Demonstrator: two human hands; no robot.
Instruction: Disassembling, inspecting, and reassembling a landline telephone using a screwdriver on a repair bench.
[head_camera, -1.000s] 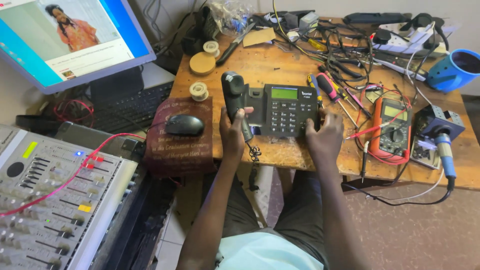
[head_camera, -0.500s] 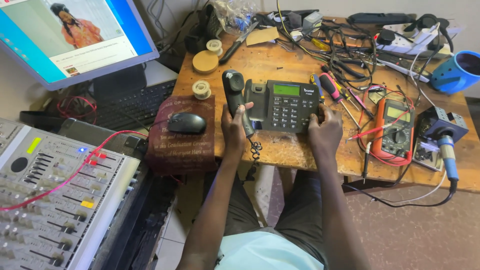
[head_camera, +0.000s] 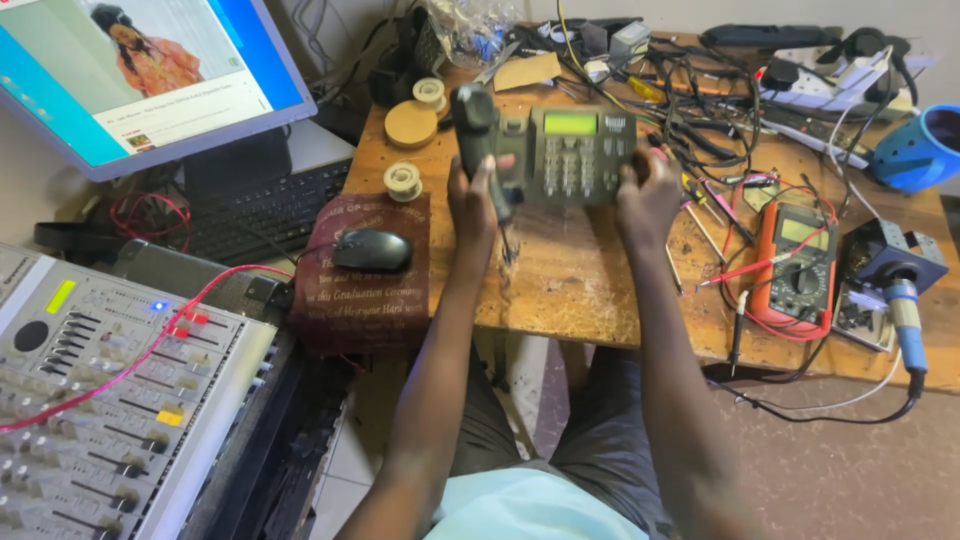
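A dark grey desk telephone with a green display and a keypad is lifted off the wooden workbench, tilted towards me. My left hand grips its left side, fingers around the black handset that sits in the cradle. My right hand holds the phone's right edge. A short black cord hangs below the phone.
An orange multimeter with red leads lies to the right, beside a soldering iron stand and a blue cup. A black mouse rests on a maroon pad; solder spools, tangled cables, a monitor, keyboard and audio mixer stand left.
Both hands have lifted the telephone off the bench and moved it away from me, towards the cables at the back. The camera has moved closer.
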